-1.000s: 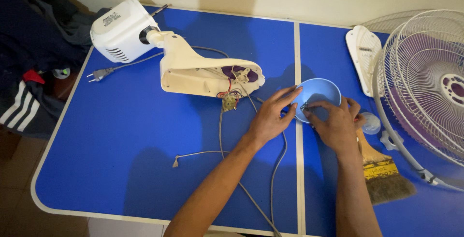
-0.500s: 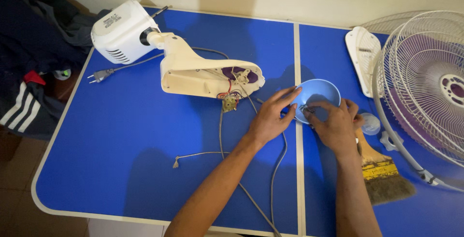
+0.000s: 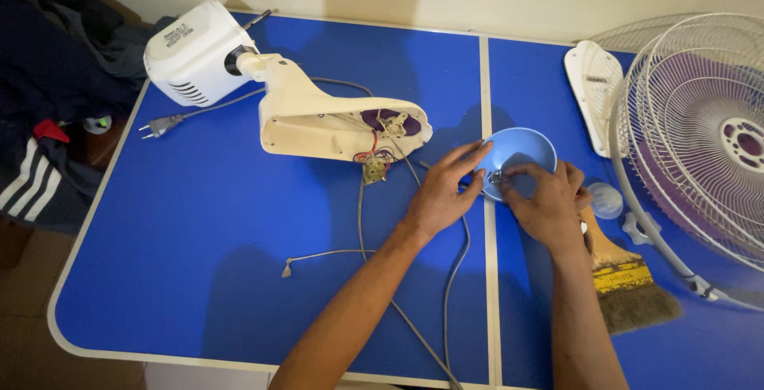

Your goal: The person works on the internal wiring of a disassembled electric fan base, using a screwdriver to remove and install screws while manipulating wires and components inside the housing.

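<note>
A small light-blue bowl [image 3: 521, 150] sits near the middle seam of the blue table [image 3: 199, 223]. My left hand [image 3: 442, 193] rests against the bowl's left rim with its fingers stretched out. My right hand [image 3: 545, 203] reaches over the near rim, its fingertips pinched on a small metal part [image 3: 498, 175] inside the bowl. To the left lies an opened cream fan body [image 3: 318, 115] with its white motor housing [image 3: 195, 54] and loose red and grey wires [image 3: 374, 159].
White fan grilles [image 3: 700, 143] lie at the right edge, with a white cover plate [image 3: 595, 91] beside them. A wooden-handled brush [image 3: 621, 274] lies by my right wrist, near a clear plastic cap [image 3: 605, 199]. The grey power cord [image 3: 446, 278] runs under my left forearm. Dark clothing [image 3: 48, 111] is piled at left.
Both hands have stayed at the bowl. My right fingertips have shifted slightly inside the rim; nothing else has moved.
</note>
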